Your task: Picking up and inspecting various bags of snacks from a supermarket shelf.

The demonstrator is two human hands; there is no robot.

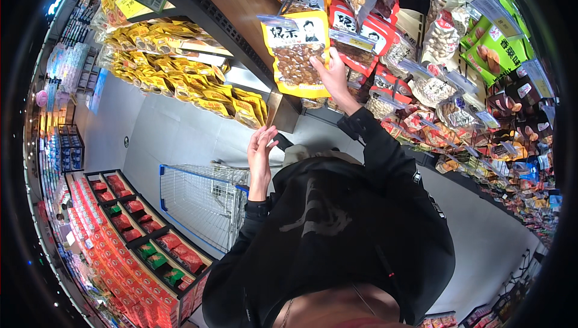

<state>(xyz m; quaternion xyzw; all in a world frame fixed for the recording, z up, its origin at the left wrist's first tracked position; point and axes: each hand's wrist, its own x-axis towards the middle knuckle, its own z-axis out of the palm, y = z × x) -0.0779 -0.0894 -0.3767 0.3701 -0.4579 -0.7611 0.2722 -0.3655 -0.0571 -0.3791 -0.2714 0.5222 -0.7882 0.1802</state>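
Observation:
My right hand point(333, 74) grips the lower right edge of a yellow-bordered snack bag point(294, 64), its thumb lying over the front. The bag has a clear window with brown pieces behind it and bears writing and a portrait drawing. A clear price-tag holder point(281, 22) crosses the bag's top; whether the bag still hangs on its hook, I cannot tell. Just right of it hangs a red-bordered bag point(350, 50). My left hand point(260, 147) is raised with nothing in it, thumb apart from the fingers, near the end of a shelf of yellow packets point(247, 112).
A wire shopping cart point(198, 197) with blue trim stands at my left. Beyond it is a display point(135, 256) of red boxes and red and green packs. Hanging nuts and snack bags point(433, 88) fill the rack at right. A dark shelf edge point(216, 25) runs diagonally overhead.

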